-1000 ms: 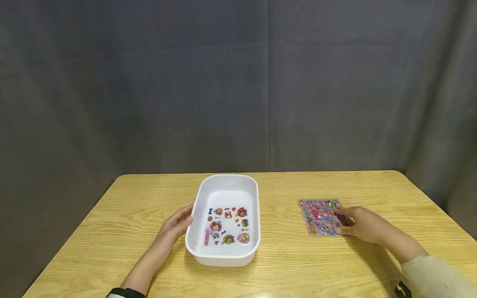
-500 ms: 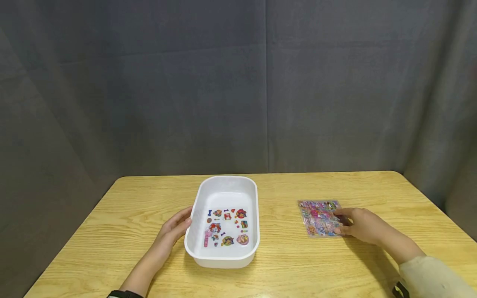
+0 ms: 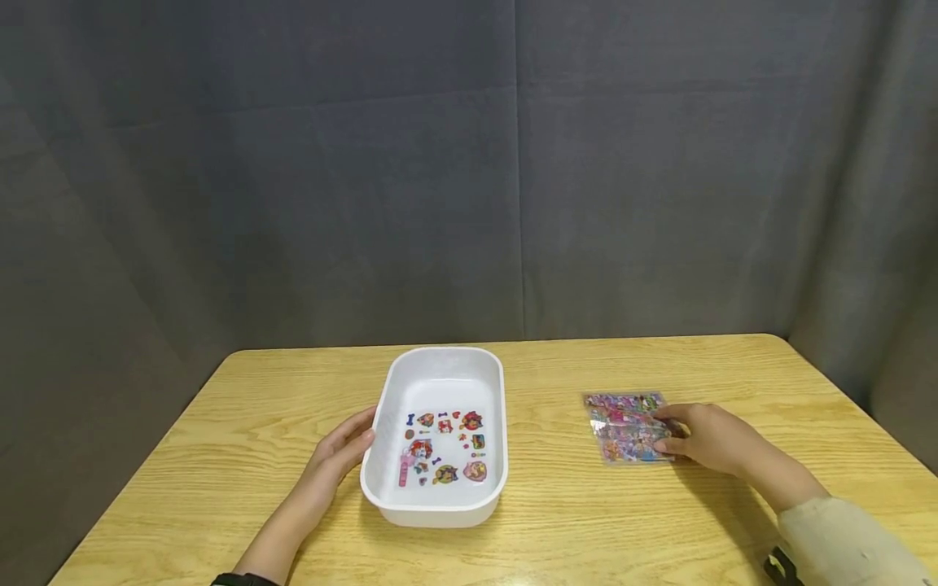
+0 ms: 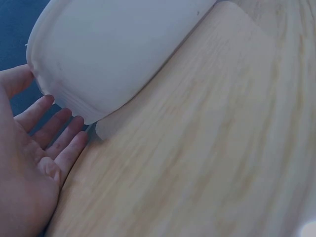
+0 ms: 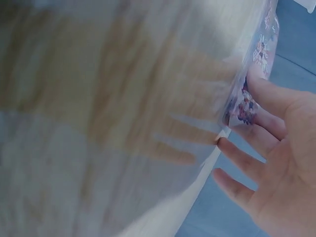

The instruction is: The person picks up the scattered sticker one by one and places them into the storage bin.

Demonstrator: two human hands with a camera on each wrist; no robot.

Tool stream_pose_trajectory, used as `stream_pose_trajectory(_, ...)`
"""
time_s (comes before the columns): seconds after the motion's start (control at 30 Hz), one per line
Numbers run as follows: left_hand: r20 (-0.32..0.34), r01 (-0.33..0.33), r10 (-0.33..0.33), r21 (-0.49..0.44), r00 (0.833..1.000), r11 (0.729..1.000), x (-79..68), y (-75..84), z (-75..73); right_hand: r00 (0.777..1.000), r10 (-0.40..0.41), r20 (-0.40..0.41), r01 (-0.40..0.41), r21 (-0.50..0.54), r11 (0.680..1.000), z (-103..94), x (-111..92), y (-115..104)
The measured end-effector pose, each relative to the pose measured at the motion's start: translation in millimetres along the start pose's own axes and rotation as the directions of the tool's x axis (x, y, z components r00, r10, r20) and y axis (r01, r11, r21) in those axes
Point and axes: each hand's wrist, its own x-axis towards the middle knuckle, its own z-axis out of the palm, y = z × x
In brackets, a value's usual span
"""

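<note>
A white rectangular tub (image 3: 445, 518) with rounded corners stands left of centre on the wooden table. A clear sticker sheet (image 3: 456, 482) with cartoon dogs, bones and hearts lies on its floor. My left hand (image 3: 339, 456) touches the tub's left side, fingers extended; in the left wrist view their tips meet the wall near one end. To the right, a shiny, colourful sticker sheet (image 3: 626, 430) in pinks and purples lies on the table. My right hand (image 3: 721, 439) pinches its right edge between thumb and fingers, as the right wrist view also shows.
The wooden table (image 3: 557, 521) has rounded far corners, and a dark grey curtain (image 3: 396, 187) hangs behind it. Bare tabletop separates the tub from the colourful sheet. A black band (image 3: 245, 579) circles the left wrist; a light sleeve (image 3: 843, 541) covers the right forearm.
The whole scene drifts slightly left in the head view. Glare on the colourful sheet has shifted. Both hands keep their places at the tub and the sheet.
</note>
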Motion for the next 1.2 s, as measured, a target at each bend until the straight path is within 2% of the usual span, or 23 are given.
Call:
stream_pose_trajectory(0.33,-0.001,0.001,-0.001,-0.001,1.000,1.000,0.1,1.6,-1.1,0.997,0.025,-0.076,-0.025,0.001,1.000,-2.9,2.9,-1.6)
stream_pose_trajectory(1.2,0.001,-0.014,0.014,-0.004,1.000,1.000,0.4,1.2,1.1,0.991,0.034,-0.130,-0.035,-0.009,0.999,-10.2,-3.8,-25.7)
